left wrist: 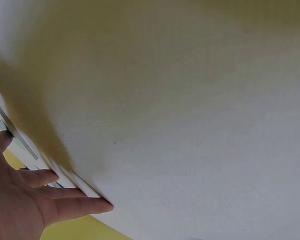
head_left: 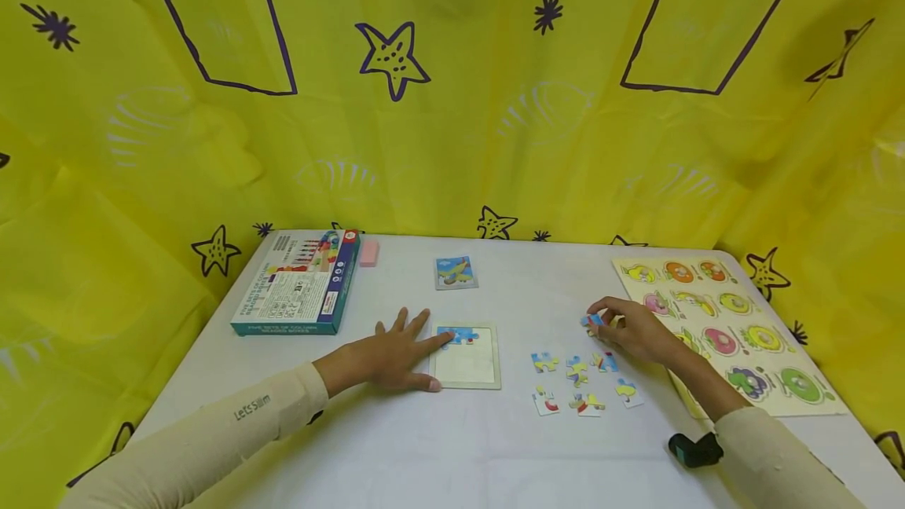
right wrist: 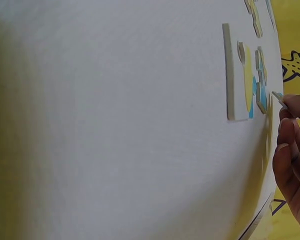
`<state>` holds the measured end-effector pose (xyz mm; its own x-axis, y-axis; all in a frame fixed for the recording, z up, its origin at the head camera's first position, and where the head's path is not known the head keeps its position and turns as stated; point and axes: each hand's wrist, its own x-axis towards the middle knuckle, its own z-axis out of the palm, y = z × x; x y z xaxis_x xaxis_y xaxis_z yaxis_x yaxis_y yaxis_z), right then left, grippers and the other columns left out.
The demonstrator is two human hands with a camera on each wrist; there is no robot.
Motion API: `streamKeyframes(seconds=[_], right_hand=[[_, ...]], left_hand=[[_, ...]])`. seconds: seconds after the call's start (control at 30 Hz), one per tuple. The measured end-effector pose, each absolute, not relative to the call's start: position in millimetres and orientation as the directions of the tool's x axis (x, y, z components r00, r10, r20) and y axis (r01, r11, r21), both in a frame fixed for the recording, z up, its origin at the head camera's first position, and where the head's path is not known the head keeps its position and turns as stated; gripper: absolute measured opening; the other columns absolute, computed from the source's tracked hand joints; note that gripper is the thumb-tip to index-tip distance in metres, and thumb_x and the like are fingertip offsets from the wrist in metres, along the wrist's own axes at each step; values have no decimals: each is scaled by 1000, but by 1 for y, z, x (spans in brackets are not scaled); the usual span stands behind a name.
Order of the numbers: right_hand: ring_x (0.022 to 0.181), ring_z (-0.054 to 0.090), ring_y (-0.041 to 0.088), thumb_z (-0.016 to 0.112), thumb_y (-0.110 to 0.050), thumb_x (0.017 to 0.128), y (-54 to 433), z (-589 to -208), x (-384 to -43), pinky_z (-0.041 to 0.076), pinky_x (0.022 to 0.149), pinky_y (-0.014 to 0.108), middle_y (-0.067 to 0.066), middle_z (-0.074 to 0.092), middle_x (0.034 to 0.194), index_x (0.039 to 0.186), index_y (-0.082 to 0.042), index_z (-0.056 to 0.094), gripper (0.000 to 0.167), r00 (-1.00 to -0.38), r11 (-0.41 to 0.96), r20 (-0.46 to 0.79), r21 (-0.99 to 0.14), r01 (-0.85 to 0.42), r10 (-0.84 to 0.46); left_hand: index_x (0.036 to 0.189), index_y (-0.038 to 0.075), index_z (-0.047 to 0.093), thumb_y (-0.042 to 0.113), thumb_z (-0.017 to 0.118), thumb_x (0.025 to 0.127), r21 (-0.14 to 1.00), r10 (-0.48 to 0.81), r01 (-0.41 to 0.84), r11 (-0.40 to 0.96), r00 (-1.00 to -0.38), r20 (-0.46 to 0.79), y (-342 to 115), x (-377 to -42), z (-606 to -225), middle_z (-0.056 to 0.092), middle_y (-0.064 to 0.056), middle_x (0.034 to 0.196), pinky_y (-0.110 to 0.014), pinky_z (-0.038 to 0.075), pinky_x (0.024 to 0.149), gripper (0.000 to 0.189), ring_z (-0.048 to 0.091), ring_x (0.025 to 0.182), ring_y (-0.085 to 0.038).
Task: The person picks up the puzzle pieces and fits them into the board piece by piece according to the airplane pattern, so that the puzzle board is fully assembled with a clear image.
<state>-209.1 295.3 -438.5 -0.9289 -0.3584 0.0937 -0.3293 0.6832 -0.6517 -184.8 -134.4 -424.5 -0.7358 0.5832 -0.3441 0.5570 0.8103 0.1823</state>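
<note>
My left hand (head_left: pixel 399 352) lies with fingers spread at the left side of the square puzzle frame (head_left: pixel 498 364), its index fingertip on the blue pieces (head_left: pixel 463 335) along the frame's top edge. In the left wrist view the left hand (left wrist: pixel 25 200) shows straight fingers over the white table. My right hand (head_left: pixel 632 328) pinches a blue jigsaw piece (head_left: pixel 592 324) between thumb and fingers, right of the frame. The right wrist view shows that piece (right wrist: pixel 278 97) edge-on at the fingertips. Several loose jigsaw pieces (head_left: pixel 577 370) lie between the frame and the right hand.
Behind the frame lies a small airplane picture (head_left: pixel 456 272). A box (head_left: pixel 297 281) and a pink block (head_left: pixel 369 253) are at the back left. A fruit board (head_left: pixel 721 328) lies under the right forearm, with a black object (head_left: pixel 695 450) near the sleeve. A yellow curtain (head_left: pixel 452 140) hangs behind.
</note>
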Motion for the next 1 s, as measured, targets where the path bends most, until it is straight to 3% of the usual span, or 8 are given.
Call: streamKeyframes(seconds=[0.47,0.73,1.0], right_hand=[[50,51,9,64,-5,97,283,-435,-209,46,48,26,12,58,87,121,6,65,27,-909,554,15,-788,-268,-417],[55,49,8,67,-2,94,276,-431,-208,45,50,24,15,56,94,127,11,58,37,-887,500,-50,-840,-212,-459],[71,64,10,70,-3,91,270,-427,-205,48,54,24,18,58,101,132,11,56,45,-860,483,-93,-855,-189,-502]], left_hand=[[160,38,22,73,52,90,174,584,561,809,-738,-339,-135,-187,-428,12,-18,168,-78,25,106,84,13,148,-57],[160,38,22,73,52,90,176,583,560,810,-735,-346,-135,-186,-426,10,-18,168,-78,24,107,83,11,149,-57],[160,37,23,72,52,90,181,582,556,811,-733,-352,-134,-185,-425,12,-19,168,-78,25,107,83,13,148,-57]])
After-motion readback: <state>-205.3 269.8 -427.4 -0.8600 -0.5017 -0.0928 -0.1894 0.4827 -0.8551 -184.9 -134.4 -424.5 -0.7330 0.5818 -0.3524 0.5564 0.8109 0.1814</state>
